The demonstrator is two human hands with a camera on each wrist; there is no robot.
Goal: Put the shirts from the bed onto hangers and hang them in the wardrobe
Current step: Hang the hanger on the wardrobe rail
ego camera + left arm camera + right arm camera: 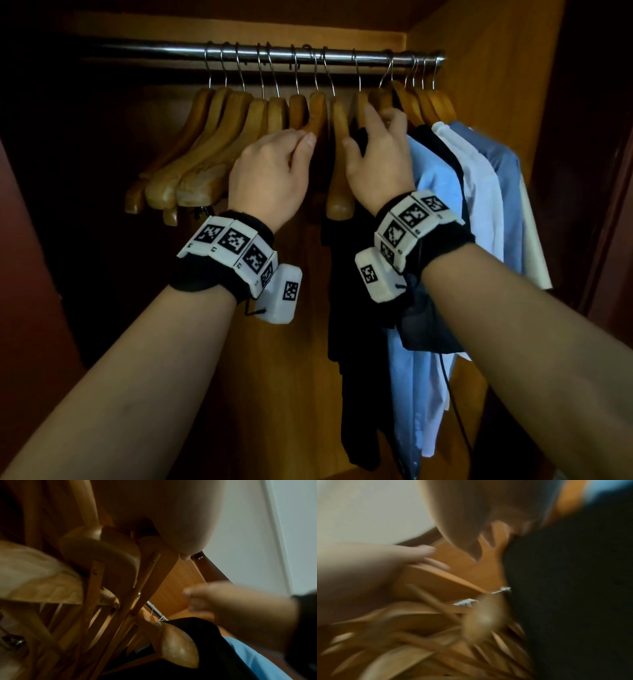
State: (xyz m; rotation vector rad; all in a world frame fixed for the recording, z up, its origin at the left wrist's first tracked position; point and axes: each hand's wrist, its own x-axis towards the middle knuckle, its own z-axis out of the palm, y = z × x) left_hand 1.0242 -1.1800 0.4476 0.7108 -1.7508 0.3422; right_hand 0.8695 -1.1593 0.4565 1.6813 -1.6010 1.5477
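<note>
Both hands reach up among the hangers on the wardrobe rail.

No readable words show; only black-and-white square code tags on both wristbands (407,219). The left hand (270,171) is raised with fingers curled over an empty wooden hanger (317,113), holding it near its neck. The right hand (376,161) has its fingers spread, loose, resting on the black shirt (346,308) and the hanger beneath it. Blue and white shirts (476,192) hang just right of it on the metal rail (164,51).
</note>
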